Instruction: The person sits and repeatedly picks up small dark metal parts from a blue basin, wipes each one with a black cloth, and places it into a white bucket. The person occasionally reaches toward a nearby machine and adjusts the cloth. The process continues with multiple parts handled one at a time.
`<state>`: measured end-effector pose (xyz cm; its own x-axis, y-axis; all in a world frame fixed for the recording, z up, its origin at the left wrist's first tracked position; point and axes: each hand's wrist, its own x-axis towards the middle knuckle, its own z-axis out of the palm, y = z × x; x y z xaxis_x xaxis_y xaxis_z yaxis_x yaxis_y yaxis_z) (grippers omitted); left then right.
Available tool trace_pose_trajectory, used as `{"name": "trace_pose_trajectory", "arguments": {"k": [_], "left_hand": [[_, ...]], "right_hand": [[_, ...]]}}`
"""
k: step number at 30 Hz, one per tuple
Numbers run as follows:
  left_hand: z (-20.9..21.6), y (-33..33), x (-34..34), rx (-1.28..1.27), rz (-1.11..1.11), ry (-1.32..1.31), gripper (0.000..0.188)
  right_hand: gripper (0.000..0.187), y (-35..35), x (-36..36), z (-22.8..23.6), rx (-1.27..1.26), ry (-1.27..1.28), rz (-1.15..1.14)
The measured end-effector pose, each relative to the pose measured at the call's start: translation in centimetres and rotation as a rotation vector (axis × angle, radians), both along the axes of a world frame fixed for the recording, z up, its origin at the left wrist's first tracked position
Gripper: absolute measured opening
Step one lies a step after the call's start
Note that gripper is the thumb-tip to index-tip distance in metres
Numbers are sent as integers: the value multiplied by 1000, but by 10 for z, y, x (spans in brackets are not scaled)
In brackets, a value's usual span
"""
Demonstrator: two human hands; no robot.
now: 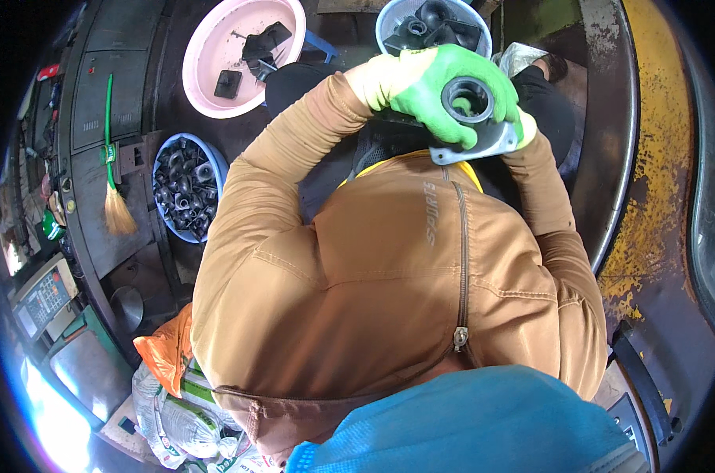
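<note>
Flanged black collar (488, 132): up in front of your chest, between your two hands, its round mouth turned toward you and its flat plate, with a lighter grey edge, sticking out below.
Left glove: your left hand (427, 88), in green, is curled closed around the collar, one digit pressed under the round mouth; green shows through the opening too.
Right glove: your right hand (523, 124) is at the collar's far side, mostly hidden behind it, so I cannot tell how tightly its fingers are closed.
Jacket: your brown zipped jacket (373, 252) fills the middle, with a blue face mask (468, 426) below it.
Pink basin: beyond your left forearm stands the pink basin (194, 67), holding a few black parts.
Blue containers: one blue basin (382, 25) with larger black pieces sits just beyond your hands; a blue tub (220, 162), full of small black parts, stands left of your left arm.
Broom: a green-handled broom (109, 118) is upright against a grey cabinet (97, 79).
Bags: an orange bag (167, 351) lies on white sacks (185, 426) at lower left.
</note>
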<state>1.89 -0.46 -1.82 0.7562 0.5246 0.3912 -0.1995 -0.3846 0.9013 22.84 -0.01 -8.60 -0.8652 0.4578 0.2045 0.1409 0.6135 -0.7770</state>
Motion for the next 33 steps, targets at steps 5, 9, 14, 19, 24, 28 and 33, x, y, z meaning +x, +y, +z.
{"name": "trace_pose_trajectory", "arguments": {"k": [5,9,14,19,24,28,33], "left_hand": [[-28,18,4,-50,-59,-255,43],[-56,22,-8,-148,936,-119,45],[-65,26,-2,414,1247,-62,37],[-55,21,5,-625,793,-582,43],[-50,17,-7,-444,824,-83,43],[-47,14,-3,272,902,114,51],[-42,13,-1,508,1027,215,60]], "right_hand": [[41,-20,-40,-9,-764,397,176],[38,16,-44,-23,-1749,985,387],[39,36,-19,-44,-1713,1139,-231],[44,29,-21,-39,-1541,999,-491],[45,23,-20,-7,-1279,776,-604],[26,17,-26,6,-1208,689,-539],[15,14,-39,2,-1321,768,-666]]}}
